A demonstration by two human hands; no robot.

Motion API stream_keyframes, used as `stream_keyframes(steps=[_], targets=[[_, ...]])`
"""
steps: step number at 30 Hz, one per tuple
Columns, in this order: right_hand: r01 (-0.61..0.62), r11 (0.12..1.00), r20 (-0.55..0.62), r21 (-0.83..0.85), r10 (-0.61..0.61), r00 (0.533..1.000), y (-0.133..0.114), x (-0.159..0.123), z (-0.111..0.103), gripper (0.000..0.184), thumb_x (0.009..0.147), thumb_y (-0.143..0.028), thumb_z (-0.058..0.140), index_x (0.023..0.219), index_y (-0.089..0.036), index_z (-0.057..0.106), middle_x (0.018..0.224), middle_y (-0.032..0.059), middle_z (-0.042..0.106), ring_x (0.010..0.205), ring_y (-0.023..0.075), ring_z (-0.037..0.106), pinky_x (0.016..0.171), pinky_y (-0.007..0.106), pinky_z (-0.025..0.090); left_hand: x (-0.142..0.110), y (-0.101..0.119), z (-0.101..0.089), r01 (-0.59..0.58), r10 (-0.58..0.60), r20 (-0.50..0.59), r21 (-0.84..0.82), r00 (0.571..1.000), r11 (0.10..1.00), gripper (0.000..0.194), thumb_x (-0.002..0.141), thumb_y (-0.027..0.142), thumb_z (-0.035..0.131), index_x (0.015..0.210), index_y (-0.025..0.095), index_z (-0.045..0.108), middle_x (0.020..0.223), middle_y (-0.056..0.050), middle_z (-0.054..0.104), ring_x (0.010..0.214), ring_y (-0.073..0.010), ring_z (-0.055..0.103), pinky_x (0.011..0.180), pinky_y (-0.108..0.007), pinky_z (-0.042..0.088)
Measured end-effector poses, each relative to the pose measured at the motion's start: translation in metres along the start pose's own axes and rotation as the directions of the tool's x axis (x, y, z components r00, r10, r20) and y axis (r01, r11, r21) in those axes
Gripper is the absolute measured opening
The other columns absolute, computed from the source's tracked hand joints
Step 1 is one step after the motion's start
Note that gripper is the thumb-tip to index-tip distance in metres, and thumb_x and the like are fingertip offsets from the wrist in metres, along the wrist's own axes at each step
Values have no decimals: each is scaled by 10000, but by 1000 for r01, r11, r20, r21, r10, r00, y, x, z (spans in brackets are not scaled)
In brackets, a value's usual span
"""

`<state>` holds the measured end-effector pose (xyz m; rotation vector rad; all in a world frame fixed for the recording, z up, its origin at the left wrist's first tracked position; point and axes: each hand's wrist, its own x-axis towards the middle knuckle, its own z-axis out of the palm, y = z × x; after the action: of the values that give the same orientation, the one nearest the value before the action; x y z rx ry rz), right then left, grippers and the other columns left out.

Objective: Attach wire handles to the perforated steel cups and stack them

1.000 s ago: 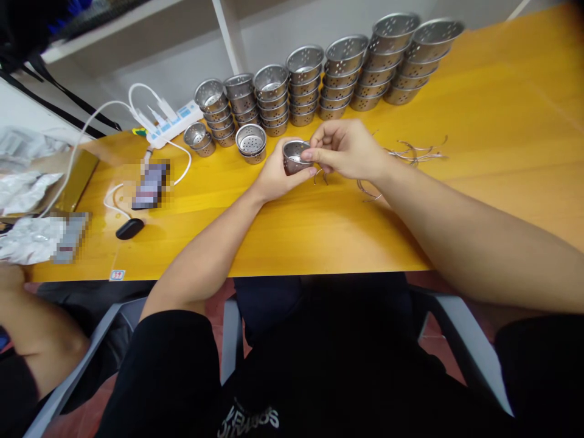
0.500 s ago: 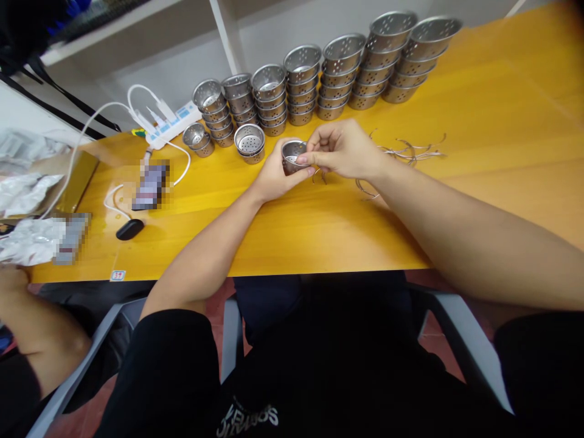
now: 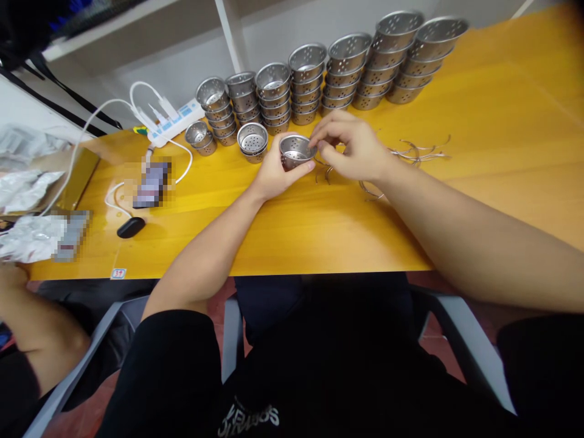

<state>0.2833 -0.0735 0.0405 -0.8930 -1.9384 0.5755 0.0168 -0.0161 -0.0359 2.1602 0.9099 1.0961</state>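
Note:
My left hand [image 3: 272, 172] is wrapped round a small perforated metal cup [image 3: 297, 156], its open top tilted toward me. The thumb lies along the near side and the fingers pass behind. My right hand [image 3: 349, 146] is at the cup's right rim, fingers curled and thumb bent in near the index finger; anything pinched there is too small to make out. Thin curved metal wires [image 3: 325, 173] show just below the right hand. More bent wires [image 3: 417, 153] lie on the table behind my right wrist.
Stacks of perforated metal cups [image 3: 307, 64] line the table's back. Shorter stacks [image 3: 252, 140] stand left of my hands. Further left are a power strip [image 3: 176, 125] with white cables, a blurred phone [image 3: 152, 184] and a black case [image 3: 131, 227]. Another person's arm [image 3: 45, 316] shows at left.
My right hand's fingertips have drawn back from inside the cup to its right rim, and the thumb has lifted. The left hand still holds the cup, with more of its inside showing.

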Motion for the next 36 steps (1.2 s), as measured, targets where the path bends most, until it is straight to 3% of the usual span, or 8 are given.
stream_keyframes(steps=[4, 9, 15, 20, 23, 27, 32, 36], targets=[[-8, 1000, 86, 4, 8, 996, 3, -2, 2, 257, 1051, -582, 993, 1116, -351, 903, 1433, 155, 862, 1344, 466, 788, 1134, 664, 718, -1, 1, -2, -13, 13, -2, 24, 1000, 1000, 982, 1024, 884, 991, 1681, 294, 563, 1694, -179, 746, 1670, -428, 764, 1516, -696, 587], [3, 999, 140, -45, 4, 990, 2, -5, 8, 207, 1035, -482, 978, 1196, -356, 945, 1509, 148, 852, 1419, 489, 810, 1217, 710, 725, -1, 7, -3, -22, 21, 16, 33, 1000, 999, 966, 1060, 927, 927, 1703, 311, 553, 1687, -162, 736, 1677, -420, 760, 1508, -682, 593], [-62, 997, 59, -52, 65, 996, -12, -6, 5, 380, 1011, -475, 987, 1379, -401, 928, 1542, 135, 853, 1342, 465, 836, 1137, 646, 758, 0, 14, -13, -94, 96, -17, 60, 995, 994, 1080, 1010, 1006, 896, 1749, 325, 499, 1736, -166, 684, 1693, -434, 739, 1504, -675, 582], [77, 996, -39, -35, -78, 996, -6, -6, -1, 496, 1088, -454, 888, 1567, -329, 866, 1560, 171, 841, 1083, 356, 831, 1176, 621, 704, 6, 14, -41, -90, 109, -115, 158, 987, 983, 1198, 926, 1056, 947, 1785, 349, 504, 1819, -184, 630, 1789, -489, 642, 1614, -714, 442], [75, 996, -44, -57, -77, 996, 4, -6, -1, 395, 1125, -502, 862, 1472, -313, 885, 1559, 162, 838, 1002, 324, 819, 1107, 617, 718, 12, 4, -65, -62, 111, -242, 199, 964, 978, 1168, 880, 1065, 993, 1734, 377, 590, 1859, -180, 587, 1873, -508, 527, 1668, -733, 350], [-30, 996, -45, -79, 27, 999, 8, -5, -2, 396, 1065, -617, 949, 1365, -366, 886, 1423, 142, 867, 1145, 415, 848, 1067, 635, 753, 16, -15, -92, 14, 88, -407, 240, 909, 971, 1137, 882, 1077, 986, 1720, 397, 628, 1778, -151, 642, 1865, -473, 533, 1672, -726, 365], [-61, 997, -18, -38, 60, 998, 9, -5, -4, 371, 1084, -643, 972, 1315, -363, 893, 1301, 124, 890, 1111, 395, 838, 1080, 625, 745, 10, -29, -102, 67, 28, -385, 230, 922, 971, 1057, 965, 1055, 929, 1732, 387, 638, 1716, -136, 736, 1715, -413, 698, 1593, -720, 498], [-62, 998, -9, -23, 62, 998, 13, -6, -3, 372, 1097, -664, 956, 1305, -360, 902, 1359, 128, 903, 1042, 373, 831, 1052, 629, 739, 9, -37, -99, 89, -3, -365, 221, 931, 971, 1082, 949, 1073, 926, 1725, 382, 624, 1730, -149, 754, 1680, -405, 737, 1565, -717, 538]])
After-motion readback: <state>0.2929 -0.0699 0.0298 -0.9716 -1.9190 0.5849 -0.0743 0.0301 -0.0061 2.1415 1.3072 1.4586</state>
